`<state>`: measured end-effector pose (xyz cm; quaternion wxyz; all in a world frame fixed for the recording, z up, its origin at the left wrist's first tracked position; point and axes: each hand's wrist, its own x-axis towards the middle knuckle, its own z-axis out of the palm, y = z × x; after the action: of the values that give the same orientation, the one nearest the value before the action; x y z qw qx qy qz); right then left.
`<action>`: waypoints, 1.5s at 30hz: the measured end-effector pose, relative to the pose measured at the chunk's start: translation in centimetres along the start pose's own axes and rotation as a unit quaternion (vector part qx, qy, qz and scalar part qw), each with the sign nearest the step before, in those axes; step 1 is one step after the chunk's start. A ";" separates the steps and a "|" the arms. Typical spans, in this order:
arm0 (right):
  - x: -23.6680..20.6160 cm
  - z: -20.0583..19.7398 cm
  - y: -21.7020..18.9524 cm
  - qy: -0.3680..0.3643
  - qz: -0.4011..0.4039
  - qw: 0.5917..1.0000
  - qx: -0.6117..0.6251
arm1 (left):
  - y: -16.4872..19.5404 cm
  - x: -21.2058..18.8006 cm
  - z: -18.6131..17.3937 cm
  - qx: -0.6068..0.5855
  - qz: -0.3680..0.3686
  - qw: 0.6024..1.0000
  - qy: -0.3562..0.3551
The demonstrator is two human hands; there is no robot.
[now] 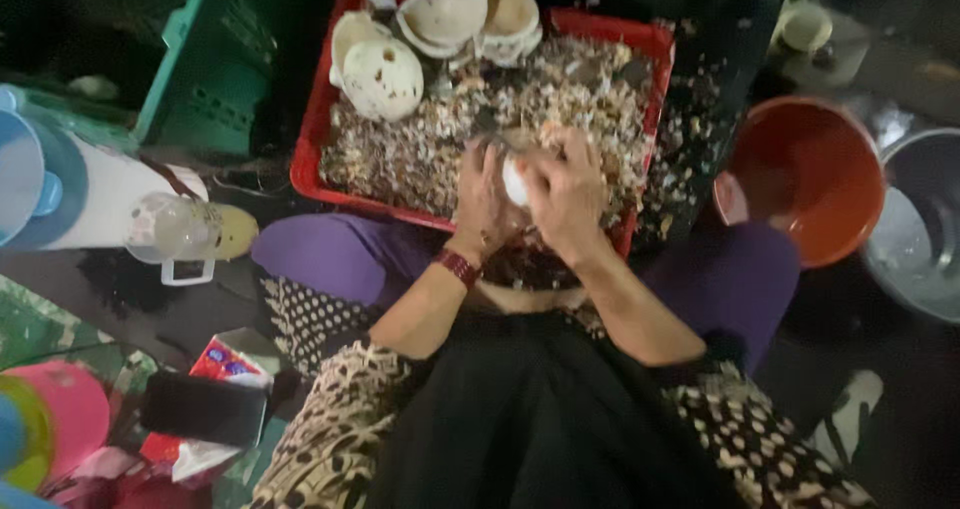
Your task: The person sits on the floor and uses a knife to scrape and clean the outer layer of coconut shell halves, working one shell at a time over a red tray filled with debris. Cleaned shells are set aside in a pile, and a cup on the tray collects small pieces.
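Left hand: the left hand (482, 201) is curled around a small white piece (515, 182), pressed against the other hand.
Right hand: the right hand (566, 197) grips the same white piece from the right.
Place: over the near edge of a red crate (312, 139).
Crate: full of brown and white shavings (420, 144); pale shell halves (385, 77) at its far side.
Right: an orange bucket (815, 174).
Left: a green crate (205, 69).

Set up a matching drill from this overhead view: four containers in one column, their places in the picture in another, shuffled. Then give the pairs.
Things:
1. red plastic crate of shell scraps
2. round orange plastic basin
3. grey metal bowl
4. green plastic crate

Places:
A. far right edge
B. upper left, beside the red crate
C. centre, under both hands
D. right of the red crate, left of the grey bowl

Pairs: 1-C, 2-D, 3-A, 4-B
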<state>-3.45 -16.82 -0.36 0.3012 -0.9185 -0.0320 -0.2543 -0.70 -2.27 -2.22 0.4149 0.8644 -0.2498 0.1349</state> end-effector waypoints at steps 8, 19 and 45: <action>1.7 -1.8 3.4 -0.039 0.130 0.981 0.136 | 1.0 1.2 -0.8 -0.103 -0.060 0.992 0.039; 7.1 -2.5 3.2 -0.056 -0.002 0.998 -0.008 | -3.3 6.0 -4.7 -0.464 -0.216 0.841 0.173; 32.4 16.4 11.4 -0.357 0.082 0.863 -0.347 | -20.7 32.8 5.8 0.217 -0.202 0.909 -0.294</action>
<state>34.50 -19.79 -2.01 -0.0493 -0.9909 0.0284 0.1219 38.20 -6.31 -4.78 0.1431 0.9656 -0.1449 -0.1614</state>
